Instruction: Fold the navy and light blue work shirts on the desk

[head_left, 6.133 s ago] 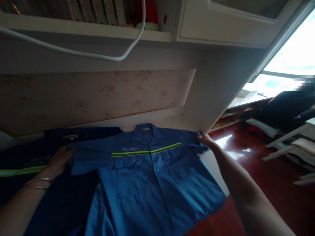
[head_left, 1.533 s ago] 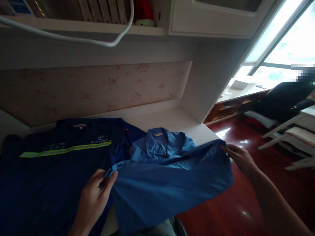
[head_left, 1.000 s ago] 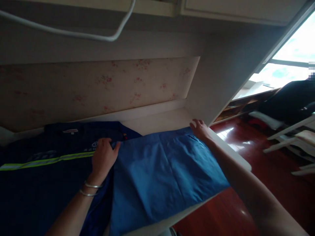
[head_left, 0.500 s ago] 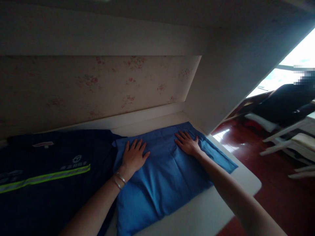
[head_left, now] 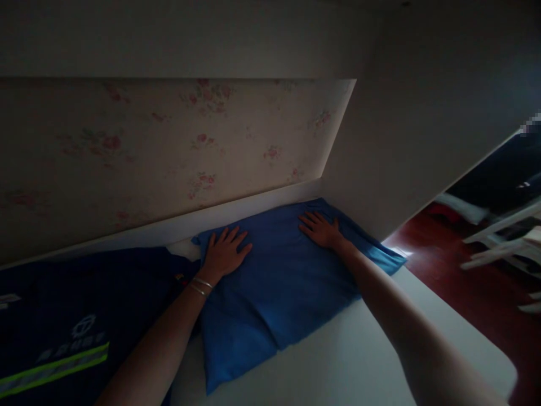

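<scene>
A folded light-blue shirt [head_left: 279,287] lies on the white desk [head_left: 350,361], pushed up against the back ledge. My left hand [head_left: 224,252] rests flat on the shirt's far left part, fingers spread, with thin bracelets on the wrist. My right hand [head_left: 321,229] lies flat on the shirt's far right part, fingers stretched out. Neither hand holds anything. To the left lies a dark navy shirt [head_left: 63,316] with a yellow-green reflective stripe and a white logo, spread out on the desk.
A floral-papered back wall [head_left: 169,146] and a grey side panel [head_left: 414,124] close in the desk's corner. To the right are a red wooden floor [head_left: 473,270], white chair parts [head_left: 499,242] and a dark-clothed person's body [head_left: 507,175].
The lower half of the light-blue shirt was folded up over the collar. Both hands let go of the cloth, flattened on it and slid it toward the back wall. The view tilted down.
</scene>
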The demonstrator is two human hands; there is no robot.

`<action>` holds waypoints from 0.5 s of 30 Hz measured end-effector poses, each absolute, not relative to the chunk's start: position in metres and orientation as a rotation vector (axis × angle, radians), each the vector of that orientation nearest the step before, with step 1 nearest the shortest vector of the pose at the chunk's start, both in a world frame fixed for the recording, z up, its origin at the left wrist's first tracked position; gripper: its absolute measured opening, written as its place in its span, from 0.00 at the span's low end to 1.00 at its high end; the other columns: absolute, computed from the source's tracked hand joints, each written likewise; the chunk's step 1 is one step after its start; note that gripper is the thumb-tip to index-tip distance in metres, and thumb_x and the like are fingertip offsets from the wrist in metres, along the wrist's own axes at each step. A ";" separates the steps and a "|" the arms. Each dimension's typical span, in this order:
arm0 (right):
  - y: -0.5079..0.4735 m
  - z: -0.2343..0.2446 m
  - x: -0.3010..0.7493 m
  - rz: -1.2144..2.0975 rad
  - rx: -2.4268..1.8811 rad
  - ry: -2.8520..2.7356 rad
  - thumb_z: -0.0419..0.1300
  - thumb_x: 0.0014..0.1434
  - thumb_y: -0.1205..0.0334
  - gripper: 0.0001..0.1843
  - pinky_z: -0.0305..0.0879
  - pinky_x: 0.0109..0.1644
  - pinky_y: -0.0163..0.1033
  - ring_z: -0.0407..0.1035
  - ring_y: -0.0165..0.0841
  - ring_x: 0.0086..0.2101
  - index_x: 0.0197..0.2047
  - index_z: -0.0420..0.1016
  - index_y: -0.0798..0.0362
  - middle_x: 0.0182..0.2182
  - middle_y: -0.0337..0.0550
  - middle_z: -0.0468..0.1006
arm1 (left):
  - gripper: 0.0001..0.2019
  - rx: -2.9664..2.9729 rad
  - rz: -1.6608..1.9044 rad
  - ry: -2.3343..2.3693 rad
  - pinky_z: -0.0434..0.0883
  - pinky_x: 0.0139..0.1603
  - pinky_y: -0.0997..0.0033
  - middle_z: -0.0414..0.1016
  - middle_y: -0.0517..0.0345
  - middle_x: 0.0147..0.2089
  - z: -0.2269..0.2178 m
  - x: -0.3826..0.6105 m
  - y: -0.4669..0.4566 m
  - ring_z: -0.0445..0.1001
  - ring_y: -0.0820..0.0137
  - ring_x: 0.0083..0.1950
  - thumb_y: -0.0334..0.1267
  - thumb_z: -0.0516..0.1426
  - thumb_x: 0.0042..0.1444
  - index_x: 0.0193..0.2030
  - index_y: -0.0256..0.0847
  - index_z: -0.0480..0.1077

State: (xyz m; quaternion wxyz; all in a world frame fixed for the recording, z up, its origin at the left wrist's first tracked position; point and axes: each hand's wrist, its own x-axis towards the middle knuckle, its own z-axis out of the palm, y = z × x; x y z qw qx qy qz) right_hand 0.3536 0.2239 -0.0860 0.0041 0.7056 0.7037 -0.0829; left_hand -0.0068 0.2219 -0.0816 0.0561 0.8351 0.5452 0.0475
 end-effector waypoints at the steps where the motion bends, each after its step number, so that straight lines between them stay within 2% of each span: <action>1: 0.227 -0.087 0.354 -0.257 2.206 2.211 0.34 0.67 0.34 0.34 0.31 0.62 0.83 0.40 0.53 0.70 0.72 0.49 0.30 0.73 0.33 0.45 | 0.35 2.536 0.155 1.653 0.43 0.71 0.35 0.51 0.59 0.76 -0.083 -0.007 0.224 0.49 0.52 0.75 0.66 0.36 0.63 0.71 0.55 0.57; 6: 0.234 -0.089 0.356 -0.249 2.171 2.244 0.34 0.68 0.35 0.33 0.31 0.62 0.82 0.40 0.52 0.70 0.72 0.48 0.30 0.73 0.34 0.45 | 0.32 2.546 0.160 1.660 0.47 0.71 0.35 0.54 0.55 0.75 -0.077 -0.005 0.223 0.51 0.50 0.74 0.62 0.40 0.64 0.70 0.54 0.59; 10: 0.231 -0.084 0.353 -0.217 2.152 2.244 0.35 0.69 0.38 0.32 0.34 0.64 0.80 0.41 0.51 0.70 0.73 0.49 0.32 0.73 0.36 0.46 | 0.25 2.670 0.283 1.670 0.50 0.72 0.39 0.61 0.45 0.72 -0.051 -0.013 0.178 0.58 0.53 0.72 0.48 0.41 0.69 0.65 0.42 0.66; 12: 0.231 -0.080 0.351 -0.170 2.113 2.238 0.35 0.70 0.41 0.31 0.32 0.65 0.79 0.41 0.50 0.70 0.73 0.49 0.34 0.73 0.38 0.46 | 0.23 2.731 0.348 1.613 0.51 0.72 0.41 0.66 0.47 0.68 -0.036 -0.032 0.129 0.62 0.57 0.69 0.44 0.43 0.69 0.63 0.42 0.68; 15: 0.232 -0.073 0.343 -0.060 2.053 2.214 0.39 0.70 0.46 0.30 0.23 0.65 0.77 0.42 0.49 0.70 0.72 0.54 0.39 0.72 0.43 0.51 | 0.19 2.730 0.325 1.619 0.57 0.70 0.44 0.70 0.55 0.66 -0.021 -0.085 0.031 0.66 0.59 0.67 0.46 0.49 0.67 0.61 0.49 0.69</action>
